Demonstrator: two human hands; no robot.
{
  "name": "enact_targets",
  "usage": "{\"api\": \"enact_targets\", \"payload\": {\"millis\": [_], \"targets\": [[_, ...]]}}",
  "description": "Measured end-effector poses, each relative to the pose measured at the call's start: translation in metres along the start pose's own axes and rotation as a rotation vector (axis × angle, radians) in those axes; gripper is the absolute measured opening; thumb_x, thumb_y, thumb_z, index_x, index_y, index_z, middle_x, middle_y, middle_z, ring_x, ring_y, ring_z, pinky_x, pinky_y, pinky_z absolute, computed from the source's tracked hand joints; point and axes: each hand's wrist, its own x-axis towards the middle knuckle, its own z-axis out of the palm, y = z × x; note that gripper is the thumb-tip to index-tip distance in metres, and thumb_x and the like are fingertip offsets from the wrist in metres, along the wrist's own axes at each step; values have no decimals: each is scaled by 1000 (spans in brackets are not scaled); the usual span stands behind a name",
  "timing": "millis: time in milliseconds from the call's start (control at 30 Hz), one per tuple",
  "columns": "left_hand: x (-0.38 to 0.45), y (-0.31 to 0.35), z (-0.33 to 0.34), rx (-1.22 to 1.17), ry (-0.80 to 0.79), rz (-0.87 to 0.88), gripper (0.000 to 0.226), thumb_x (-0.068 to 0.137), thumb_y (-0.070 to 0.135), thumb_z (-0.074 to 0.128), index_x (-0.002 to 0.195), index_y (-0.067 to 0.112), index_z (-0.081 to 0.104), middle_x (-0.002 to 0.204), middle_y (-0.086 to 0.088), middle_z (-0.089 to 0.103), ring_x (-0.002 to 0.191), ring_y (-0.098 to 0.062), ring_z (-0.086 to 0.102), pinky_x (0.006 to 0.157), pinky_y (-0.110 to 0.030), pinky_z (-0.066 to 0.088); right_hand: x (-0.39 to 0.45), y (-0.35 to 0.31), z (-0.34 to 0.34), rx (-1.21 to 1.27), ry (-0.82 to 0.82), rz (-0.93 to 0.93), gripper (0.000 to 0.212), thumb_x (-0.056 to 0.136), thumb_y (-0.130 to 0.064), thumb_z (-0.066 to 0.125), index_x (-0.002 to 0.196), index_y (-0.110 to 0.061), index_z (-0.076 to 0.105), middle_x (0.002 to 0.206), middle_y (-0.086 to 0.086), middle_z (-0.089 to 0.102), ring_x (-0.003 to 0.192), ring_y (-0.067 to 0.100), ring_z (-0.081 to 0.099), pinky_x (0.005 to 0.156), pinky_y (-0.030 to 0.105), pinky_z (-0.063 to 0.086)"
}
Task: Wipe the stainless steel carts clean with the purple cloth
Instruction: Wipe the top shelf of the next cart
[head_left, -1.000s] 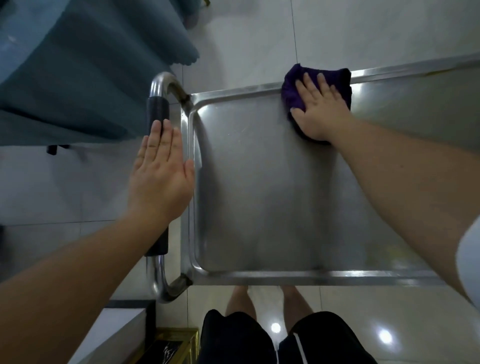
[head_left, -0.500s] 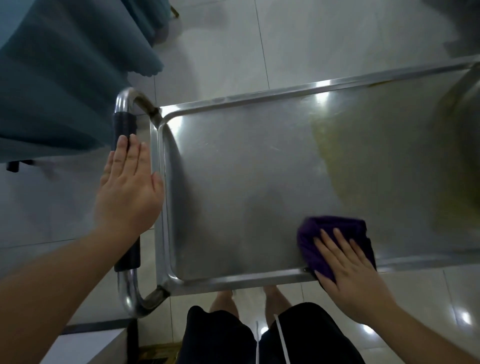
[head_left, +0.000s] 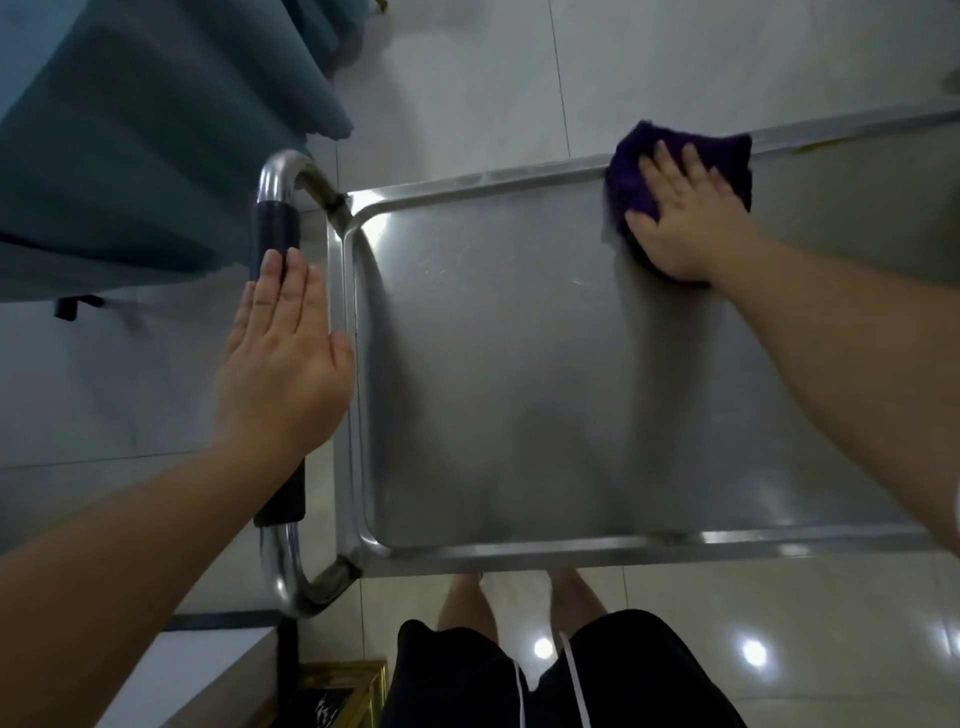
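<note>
Cart top: cloth under flat right hand, now far rim, apparently.

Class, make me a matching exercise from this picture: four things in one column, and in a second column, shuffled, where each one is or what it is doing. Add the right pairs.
Things
1. purple cloth
2. left hand
3. right hand
4. teal curtain

Places or states
A. flat on the black grip of the cart handle
B. hanging at the upper left, beyond the handle
C. at the far rim of the cart top
D. pressing flat on the cloth

Pairs: 1-C, 2-A, 3-D, 4-B
</note>
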Motion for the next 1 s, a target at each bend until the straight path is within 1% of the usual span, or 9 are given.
{"api": "enact_targets", "payload": {"millis": [167, 233, 367, 467, 567, 667, 767, 833, 1000], "targets": [[2, 2, -4, -8, -15, -2, 66, 111, 40, 22, 169, 11, 9, 178, -7, -2, 162, -14, -14, 132, -40, -4, -28, 0, 3, 35, -2, -15, 74, 104, -58, 21, 166, -23, 1, 173, -3, -7, 159, 24, -9, 127, 44, -5], [2, 3, -5, -8, -18, 0, 67, 110, 41, 21, 169, 11, 10, 178, -7, -1, 162, -13, -15, 131, -37, -7, -73, 1, 19, 51, 14, -59, 76, 100, -59, 21, 166, -21, 9, 174, -1, 1, 159, 25, -4, 127, 44, -3], [4, 3, -6, -4, -23, -5, 68, 110, 41, 21, 169, 11, 10, 178, -6, -1, 162, -13, -15, 126, -26, -19, -200, 16, 75, 64, 64, -147, 75, 99, -54, 30, 162, -14, 31, 170, 4, 19, 158, 31, 15, 126, 51, 14], [4, 1, -6, 2, -37, -11, 68, 109, 41, 20, 169, 10, 12, 178, -7, 0, 163, -14, -13, 125, -24, -21, -294, 32, 123, 0, 10, -156, 70, 104, -55, 29, 164, -18, 25, 173, 0, 13, 159, 27, 11, 126, 49, 14], [3, 1, -6, 9, -44, -12, 68, 109, 41, 20, 169, 9, 13, 178, -8, 1, 163, -14, -13, 124, -23, -22, -338, 41, 141, -49, -64, -177, 70, 106, -61, 20, 166, -24, 14, 173, -5, 12, 160, 24, 9, 126, 47, 12], [3, 0, -6, 8, -42, -13, 69, 108, 40, 21, 168, 8, 15, 178, -9, 2, 163, -16, -12, 124, -23, -22, -313, 43, 132, -32, -44, -213, 68, 106, -58, 23, 166, -27, 14, 172, -4, 16, 159, 24, 12, 125, 48, 16], [2, 1, -6, 16, -44, -11, 70, 108, 41, 21, 168, 7, 14, 178, -10, 1, 163, -16, -13, 124, -23, -22, -240, 36, 103, -1, 41, -207, 70, 101, -56, 32, 163, -23, 27, 169, 2, 27, 157, 28, 20, 124, 51, 21], [2, 1, -5, 6, -42, -12, 70, 107, 42, 20, 169, 8, 13, 178, -9, 0, 163, -15, -14, 124, -24, -21, -181, 27, 75, 13, 55, -162, 74, 99, -59, 27, 162, -19, 31, 169, 3, 24, 157, 29, 19, 125, 50, 18], [1, 3, -6, 9, -40, -12, 70, 108, 43, 19, 169, 9, 11, 178, -8, -1, 163, -15, -13, 130, -36, -9, -42, 21, 13, 11, 15, -27, 78, 98, -65, 14, 166, -27, 6, 173, -4, -4, 159, 22, -6, 127, 43, -3]]}}
